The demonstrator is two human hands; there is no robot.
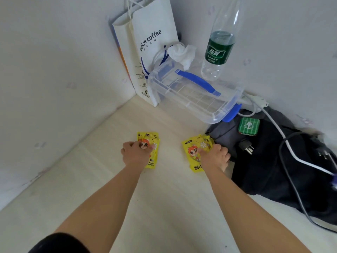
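Your left hand [135,152] lies knuckles-up on the left pile of glossy yellow hand-warmer sachets [152,161]. Its fingers are curled together over the printed red-haired cartoon face and clamped on the pile's near-left part. Your right hand [216,156] is set the same way on the right pile of glossy yellow hand-warmer sachets [191,152], fingers bent and closed on its right edge, with one fingertip reaching onto the printed front. You cannot tell from this view where either thumb sits.

Both piles lie flat on the pale wood-grain tabletop [164,207], well apart from each other, in front of the corner of the white walls. The right pile sits just beside a heap of dark grey and black fabric [269,170]. On that heap rest a small square green case [249,127], a black plug [246,146] and a white cable [291,154].

Beyond your hands stands a clear plastic storage box with a blue handle [209,116]. Behind it are a crumpled white tissue [182,53], a white paper "luckin coffee" carrier bag [151,39] and a clear water bottle with a green label [218,52].
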